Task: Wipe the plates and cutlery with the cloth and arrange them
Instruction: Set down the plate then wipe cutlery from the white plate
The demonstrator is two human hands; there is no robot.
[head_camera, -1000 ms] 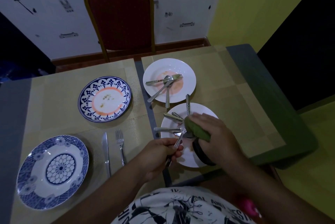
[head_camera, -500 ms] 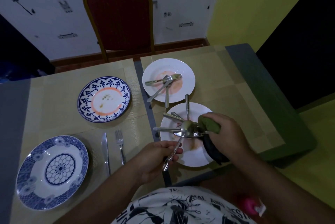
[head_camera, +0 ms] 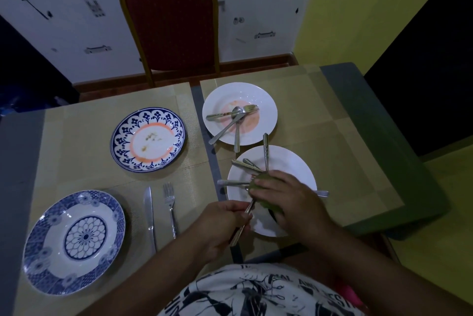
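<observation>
My left hand (head_camera: 222,223) grips the handle of a spoon (head_camera: 240,228) above the near white plate (head_camera: 294,162). My right hand (head_camera: 286,200) holds a green cloth (head_camera: 261,182) folded over the spoon's bowl, which is hidden. Several more pieces of cutlery (head_camera: 239,166) lie fanned on that plate. A second white plate (head_camera: 266,100), smeared pink, carries a fork and spoons (head_camera: 231,117). A soiled blue-patterned plate (head_camera: 148,138) sits at centre left. A clean blue-and-white plate (head_camera: 74,241) lies near left, with a knife (head_camera: 149,210) and a fork (head_camera: 170,205) beside it.
Beige placemats (head_camera: 84,136) cover the table, with a grey strip between them. A red chair with a gold frame (head_camera: 170,23) stands at the far edge. The table's right edge (head_camera: 409,187) drops off to a yellow floor.
My right hand moved left with the cloth and covers the spoon's bowl again, which was bare half a second ago. My left hand keeps its hold on the handle.
</observation>
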